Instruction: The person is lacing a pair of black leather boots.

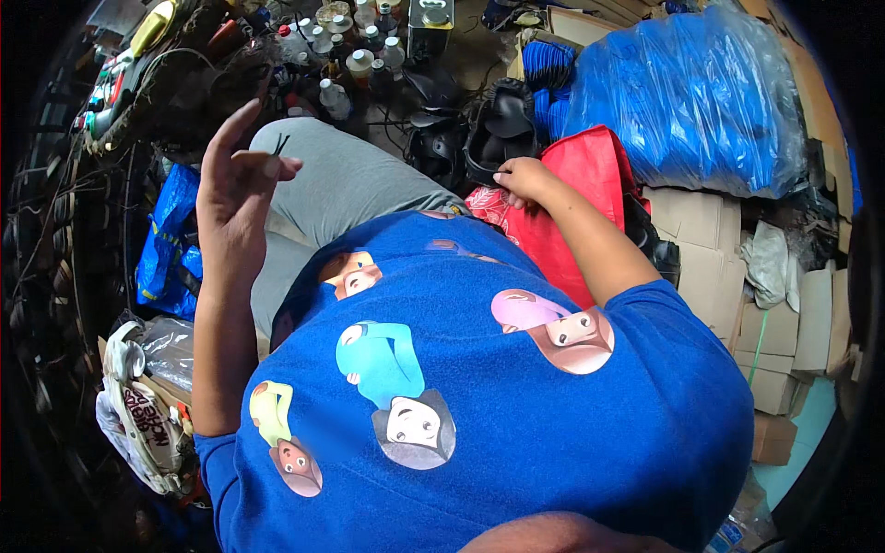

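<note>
Left hand (235,189) pinches a thin dark piece (279,144) (unclear what); right hand (521,180) curls on red cloth (585,175).

The light is soft and even, daylight-like, falling from above with no single hard source. The blue shirt (479,387) in the near middle is brightly and flatly lit, its colour strongly saturated. The blue plastic-wrapped bundle (682,101) at the far right carries white glare along its creases. The far left is dim, and clutter there sinks into deep shadow. A black vignette rings the whole picture, and the fisheye bends the cardboard boxes (774,323) at the right rim. Focus is fairly sharp in the centre and softens toward the edges, with no clear motion blur.
</note>
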Motion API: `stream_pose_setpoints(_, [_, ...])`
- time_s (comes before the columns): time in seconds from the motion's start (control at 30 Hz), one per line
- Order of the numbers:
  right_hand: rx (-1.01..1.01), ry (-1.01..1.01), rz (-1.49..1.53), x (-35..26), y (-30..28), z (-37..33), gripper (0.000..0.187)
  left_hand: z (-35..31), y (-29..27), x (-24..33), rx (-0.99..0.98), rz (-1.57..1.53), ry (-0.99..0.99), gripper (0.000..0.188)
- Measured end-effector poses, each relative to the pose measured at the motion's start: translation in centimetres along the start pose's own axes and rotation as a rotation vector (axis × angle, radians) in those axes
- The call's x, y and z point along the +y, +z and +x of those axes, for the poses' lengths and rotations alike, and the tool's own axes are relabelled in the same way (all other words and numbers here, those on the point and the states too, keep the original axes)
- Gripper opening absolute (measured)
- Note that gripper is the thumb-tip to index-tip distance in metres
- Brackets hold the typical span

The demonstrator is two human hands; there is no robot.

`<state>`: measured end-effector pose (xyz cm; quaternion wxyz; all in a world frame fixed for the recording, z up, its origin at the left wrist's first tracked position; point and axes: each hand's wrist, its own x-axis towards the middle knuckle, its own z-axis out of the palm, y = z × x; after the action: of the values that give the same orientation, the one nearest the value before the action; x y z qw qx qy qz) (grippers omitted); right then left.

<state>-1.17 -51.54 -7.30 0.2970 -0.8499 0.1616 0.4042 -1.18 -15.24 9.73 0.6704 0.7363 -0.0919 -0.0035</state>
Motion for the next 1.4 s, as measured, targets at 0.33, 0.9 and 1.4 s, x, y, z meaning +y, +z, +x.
stream_pose_setpoints(0.33, [0.358, -0.499, -0.390, -4.7, 1.4, -2.6, 0.028, 1.4, 2.8, 1.4, -0.100, 0.113, -0.122, 0.053])
stream_pose_setpoints(0.9, [-0.523, -0.544, -0.129, -4.7, 3.0, 6.7, 0.038, 0.3, 1.6, 1.1, 0.036, -0.059, -0.141, 0.068])
stream_pose_setpoints(1.4, [-0.885, -1.049, 0.957, -31.6, 3.9, -9.8, 0.024, -1.5, -5.3, 2.7, 0.285, -0.462, 0.019, 0.074])
